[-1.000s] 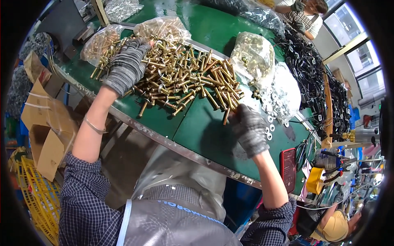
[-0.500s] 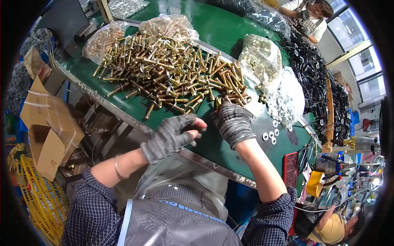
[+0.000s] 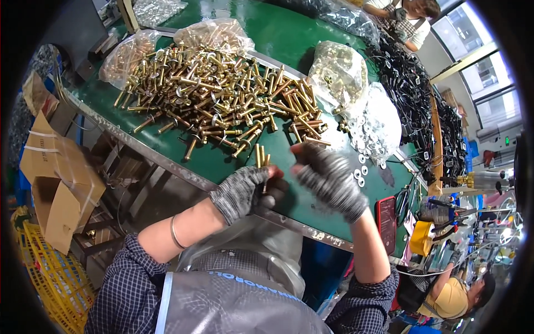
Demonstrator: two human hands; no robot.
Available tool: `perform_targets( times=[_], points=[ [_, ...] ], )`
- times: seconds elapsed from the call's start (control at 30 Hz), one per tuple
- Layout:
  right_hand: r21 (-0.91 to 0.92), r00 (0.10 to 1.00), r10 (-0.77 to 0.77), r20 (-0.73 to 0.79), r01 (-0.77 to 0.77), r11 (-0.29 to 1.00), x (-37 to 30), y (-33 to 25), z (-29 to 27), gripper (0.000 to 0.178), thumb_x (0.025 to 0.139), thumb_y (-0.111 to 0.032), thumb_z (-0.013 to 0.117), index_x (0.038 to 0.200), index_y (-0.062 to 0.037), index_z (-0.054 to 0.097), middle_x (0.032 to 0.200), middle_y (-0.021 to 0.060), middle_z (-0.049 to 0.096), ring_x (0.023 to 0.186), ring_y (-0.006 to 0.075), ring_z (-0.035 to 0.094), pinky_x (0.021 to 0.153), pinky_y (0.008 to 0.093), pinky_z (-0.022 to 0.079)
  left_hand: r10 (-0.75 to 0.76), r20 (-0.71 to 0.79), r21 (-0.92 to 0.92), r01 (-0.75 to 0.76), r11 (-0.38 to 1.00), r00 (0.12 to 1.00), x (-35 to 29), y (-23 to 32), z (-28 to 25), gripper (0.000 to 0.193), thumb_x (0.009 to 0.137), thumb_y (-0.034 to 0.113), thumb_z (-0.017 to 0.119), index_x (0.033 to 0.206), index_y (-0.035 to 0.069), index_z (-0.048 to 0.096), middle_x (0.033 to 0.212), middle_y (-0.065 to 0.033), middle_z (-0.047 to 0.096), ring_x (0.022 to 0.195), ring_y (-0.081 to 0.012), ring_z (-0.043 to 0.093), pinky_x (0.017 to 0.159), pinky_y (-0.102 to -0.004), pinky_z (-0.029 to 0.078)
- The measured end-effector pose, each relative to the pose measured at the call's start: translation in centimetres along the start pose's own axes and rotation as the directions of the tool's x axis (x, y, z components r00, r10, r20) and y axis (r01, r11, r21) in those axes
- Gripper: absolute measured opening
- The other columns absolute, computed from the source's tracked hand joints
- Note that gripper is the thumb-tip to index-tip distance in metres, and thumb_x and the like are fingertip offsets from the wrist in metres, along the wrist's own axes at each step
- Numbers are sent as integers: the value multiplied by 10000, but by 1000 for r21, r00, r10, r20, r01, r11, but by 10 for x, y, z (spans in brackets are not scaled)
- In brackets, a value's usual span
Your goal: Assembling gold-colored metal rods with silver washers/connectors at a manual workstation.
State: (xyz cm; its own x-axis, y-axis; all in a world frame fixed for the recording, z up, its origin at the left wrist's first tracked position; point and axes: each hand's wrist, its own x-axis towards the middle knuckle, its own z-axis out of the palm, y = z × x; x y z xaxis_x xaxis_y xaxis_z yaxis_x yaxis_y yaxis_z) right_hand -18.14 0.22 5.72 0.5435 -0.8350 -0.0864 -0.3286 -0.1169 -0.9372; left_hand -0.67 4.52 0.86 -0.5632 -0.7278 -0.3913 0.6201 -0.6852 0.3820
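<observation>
Several brass-coloured bolts [image 3: 262,156] stand upright in my left hand [image 3: 240,192], whose gloved fingers are closed round them near the table's front edge. To the right, above the green table, my right hand [image 3: 331,181] is in a fingerless grey glove. Motion smears its fingers, and whether they hold anything does not show. Beyond both hands lies a large heap of bolts [image 3: 217,94], many with washers on their shanks. Loose silver washers [image 3: 361,170] lie right of my right hand, beside a bag of washers [image 3: 384,119].
A clear bag of small brass-coloured parts [image 3: 339,72] stands behind the washers. Black cables [image 3: 409,94] fill the right side. A red-edged phone [image 3: 385,222] lies by the yellow tape roll [image 3: 421,238]. An open carton [image 3: 61,183] stands at left; two other people work at right.
My right hand has come away from the bolt heap, moving right and nearer. My left hand, earlier without bolts and with fingers apart, now holds several. The whole view has shifted slightly.
</observation>
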Motion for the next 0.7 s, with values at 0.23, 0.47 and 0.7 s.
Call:
perform_targets(
  times=[0.23, 0.47, 0.7],
  points=[
    [-874, 931, -221, -292, -166, 457, -5, 49, -67, 155, 710, -93, 578, 862, -75, 553, 816, 101, 555, 712, 288, 535, 615, 353, 437, -64, -63, 175, 74, 982, 996, 1, 3, 12, 301, 833, 293, 520, 1012, 51, 499, 885, -61, 550, 715, -147, 557, 593, -229, 477],
    [-834, 926, -378, -10, 201, 514, -25, -2, -47, 137, 697, -129, 603, 819, -81, 562, 768, 99, 543, 691, 291, 536, 591, 381, 432, -63, -44, 225, 72, 972, 997, -1, 10, 26, 368, 820, 289, 542, 1059, 20, 464, 826, -50, 532, 729, -134, 563, 537, -223, 474],
    [-883, 940, -275, -204, -55, 467, 3, 11, -26, 133, 706, -141, 598, 823, -90, 558, 739, 93, 538, 688, 284, 525, 591, 389, 430, -146, -44, 352, 152, 924, 988, -3, 11, 10, 354, 821, 216, 549, 1082, 0, 445, 829, -57, 528, 721, -145, 558, 613, -251, 480]
  ],
)
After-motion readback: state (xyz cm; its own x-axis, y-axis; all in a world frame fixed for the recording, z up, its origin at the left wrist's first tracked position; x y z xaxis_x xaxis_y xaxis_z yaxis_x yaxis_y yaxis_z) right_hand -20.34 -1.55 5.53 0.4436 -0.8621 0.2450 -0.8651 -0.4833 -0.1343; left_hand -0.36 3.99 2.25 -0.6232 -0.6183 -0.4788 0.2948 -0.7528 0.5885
